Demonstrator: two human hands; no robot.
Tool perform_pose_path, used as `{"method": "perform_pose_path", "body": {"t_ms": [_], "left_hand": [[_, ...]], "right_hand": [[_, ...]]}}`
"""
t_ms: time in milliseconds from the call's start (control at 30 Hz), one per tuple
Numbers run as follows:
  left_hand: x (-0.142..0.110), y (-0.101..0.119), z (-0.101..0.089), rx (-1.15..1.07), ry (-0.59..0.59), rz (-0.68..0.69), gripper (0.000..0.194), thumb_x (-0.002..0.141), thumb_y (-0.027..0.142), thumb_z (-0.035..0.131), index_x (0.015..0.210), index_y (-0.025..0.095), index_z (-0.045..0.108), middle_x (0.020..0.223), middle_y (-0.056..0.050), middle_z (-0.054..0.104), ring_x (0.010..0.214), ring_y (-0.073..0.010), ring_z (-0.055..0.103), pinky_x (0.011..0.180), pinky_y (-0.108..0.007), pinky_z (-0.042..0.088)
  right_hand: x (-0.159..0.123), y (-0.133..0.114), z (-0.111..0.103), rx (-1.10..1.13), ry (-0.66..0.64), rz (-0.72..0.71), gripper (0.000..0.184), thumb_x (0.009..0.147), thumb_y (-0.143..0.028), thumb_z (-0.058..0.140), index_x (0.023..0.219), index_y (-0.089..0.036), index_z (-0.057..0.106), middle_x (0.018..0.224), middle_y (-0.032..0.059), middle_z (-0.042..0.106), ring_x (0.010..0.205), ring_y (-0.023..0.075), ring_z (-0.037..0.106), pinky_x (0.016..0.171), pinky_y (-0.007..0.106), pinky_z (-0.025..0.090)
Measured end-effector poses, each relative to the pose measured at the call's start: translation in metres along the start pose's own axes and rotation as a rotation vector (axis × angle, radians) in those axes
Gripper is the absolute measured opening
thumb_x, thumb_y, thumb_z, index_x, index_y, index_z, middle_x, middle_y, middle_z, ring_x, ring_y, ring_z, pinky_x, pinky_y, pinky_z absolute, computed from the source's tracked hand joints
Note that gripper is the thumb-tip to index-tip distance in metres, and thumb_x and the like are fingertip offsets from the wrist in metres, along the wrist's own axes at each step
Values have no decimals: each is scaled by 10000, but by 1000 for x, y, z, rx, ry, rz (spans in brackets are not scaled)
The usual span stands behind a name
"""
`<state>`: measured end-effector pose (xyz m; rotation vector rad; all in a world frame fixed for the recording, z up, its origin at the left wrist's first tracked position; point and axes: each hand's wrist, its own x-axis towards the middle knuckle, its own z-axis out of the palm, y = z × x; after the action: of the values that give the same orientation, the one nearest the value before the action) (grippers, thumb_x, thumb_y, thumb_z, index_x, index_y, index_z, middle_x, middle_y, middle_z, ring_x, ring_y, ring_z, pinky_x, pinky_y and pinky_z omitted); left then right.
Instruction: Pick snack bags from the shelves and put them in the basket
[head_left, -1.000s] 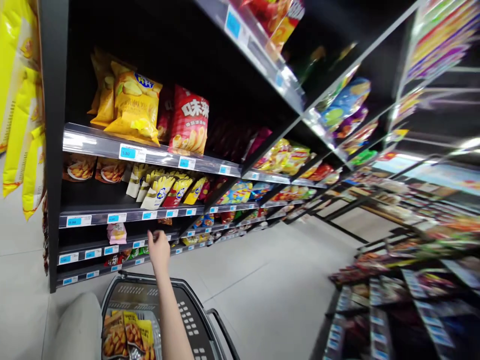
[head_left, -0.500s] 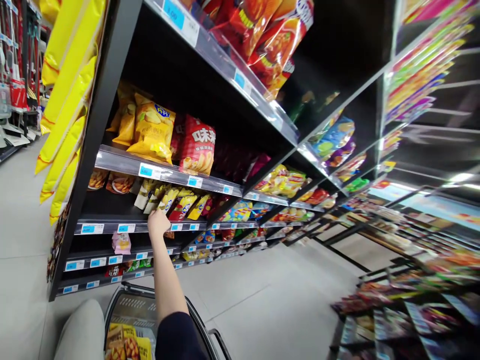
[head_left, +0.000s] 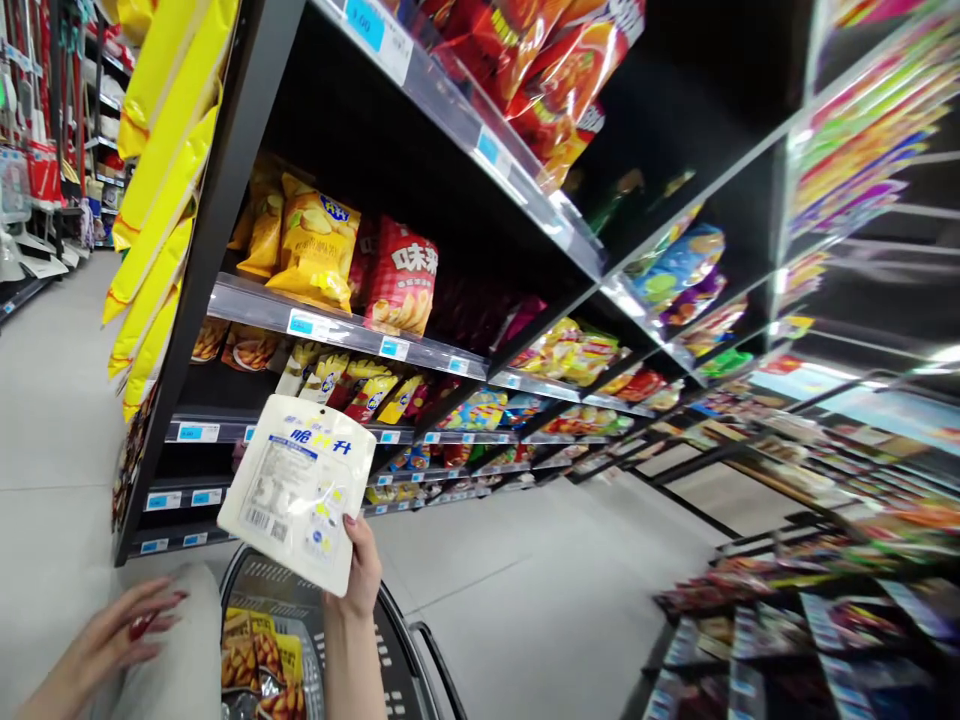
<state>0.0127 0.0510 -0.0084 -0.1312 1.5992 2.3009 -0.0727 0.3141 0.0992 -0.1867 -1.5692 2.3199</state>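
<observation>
My right hand (head_left: 361, 570) grips the lower corner of a cream snack bag (head_left: 298, 487) with blue lettering and holds it up in front of the shelves, its back label toward me. Just below it sits a dark shopping basket (head_left: 390, 640) with yellow snack packs (head_left: 259, 665) inside. My left hand (head_left: 120, 630) comes in at the lower left with its fingers spread, holding nothing, beside my light trouser leg (head_left: 184, 660) and close to the basket's left rim.
A tall black shelf unit (head_left: 217, 230) of crisp bags runs along the left of the aisle, with yellow bags (head_left: 154, 190) hanging on its end. Lower racks of packets (head_left: 810, 600) line the right. Grey tiled floor (head_left: 540, 570) lies between them.
My right hand was reaching to the middle shelf; it has come back down holding the cream bag above the basket. My left hand has come into view.
</observation>
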Motion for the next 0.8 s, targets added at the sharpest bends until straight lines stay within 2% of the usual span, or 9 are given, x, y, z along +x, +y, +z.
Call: {"method": "perform_pose_path", "body": {"t_ms": [67, 133, 233, 300, 367, 533, 600, 667, 800], "left_hand": [[-9, 32, 31, -239, -83, 50, 671, 642, 747, 628, 1176, 344, 679, 1243, -67, 688, 1140, -374, 618, 904, -517, 532], [-20, 56, 54, -327, -102, 57, 785, 522, 712, 753, 1163, 263, 689, 1223, -109, 692, 1098, -383, 635, 852, -481, 560], [-38, 66, 69, -279, 18, 8, 715, 432, 602, 865, 1003, 188, 745, 1008, -112, 769, 940, -341, 701, 785, -403, 581], [-46, 61, 69, -231, 105, 1, 620, 436, 543, 889, 911, 165, 765, 889, -103, 786, 912, -336, 713, 805, -393, 581], [-51, 54, 65, -198, 129, 24, 582, 455, 541, 883, 876, 154, 775, 869, -108, 788, 929, -349, 713, 822, -398, 583], [-55, 47, 51, -91, 32, 64, 513, 557, 540, 838, 898, 161, 787, 914, -115, 784, 941, -351, 714, 807, -387, 595], [-55, 48, 47, -56, 32, 69, 500, 578, 535, 827, 914, 166, 789, 931, -113, 783, 950, -351, 711, 814, -390, 595], [-56, 47, 44, -41, 42, 75, 503, 590, 539, 818, 931, 170, 787, 942, -113, 782, 951, -352, 709, 823, -403, 595], [-56, 41, 36, 20, -50, 88, 539, 663, 551, 764, 1017, 145, 758, 1012, -142, 766, 964, -357, 705, 858, -437, 591]], "right_hand": [[-28, 7, 2, 145, -85, 126, 254, 596, -417, 776, 726, -207, 719, 820, 53, 775, 732, 278, 710, 759, 447, 564], [-49, 14, 6, 210, -139, 183, 216, 590, -395, 793, 692, -218, 725, 791, 37, 779, 694, 272, 716, 685, 423, 578], [-72, 22, 13, 257, -176, 221, 191, 580, -380, 806, 648, -224, 720, 753, 16, 776, 661, 248, 716, 610, 366, 577], [-83, 28, 17, 263, -168, 236, 208, 574, -381, 813, 680, -220, 734, 756, 19, 776, 661, 236, 715, 598, 340, 575], [-91, 33, 18, 264, -149, 246, 232, 571, -382, 816, 717, -217, 744, 760, 26, 776, 665, 230, 715, 596, 326, 574], [-103, 47, 17, 293, -127, 223, 214, 604, -377, 786, 735, -214, 738, 742, 37, 769, 642, 231, 703, 582, 333, 562], [-107, 50, 19, 307, -112, 212, 196, 639, -362, 762, 766, -215, 736, 774, 41, 772, 674, 235, 707, 607, 343, 560], [-111, 49, 21, 307, -110, 218, 184, 657, -349, 752, 781, -214, 733, 800, 44, 774, 702, 238, 710, 631, 348, 557], [-115, 42, 26, 284, -91, 205, 211, 636, -357, 769, 781, -208, 730, 773, 33, 767, 681, 233, 702, 616, 340, 552]]}}
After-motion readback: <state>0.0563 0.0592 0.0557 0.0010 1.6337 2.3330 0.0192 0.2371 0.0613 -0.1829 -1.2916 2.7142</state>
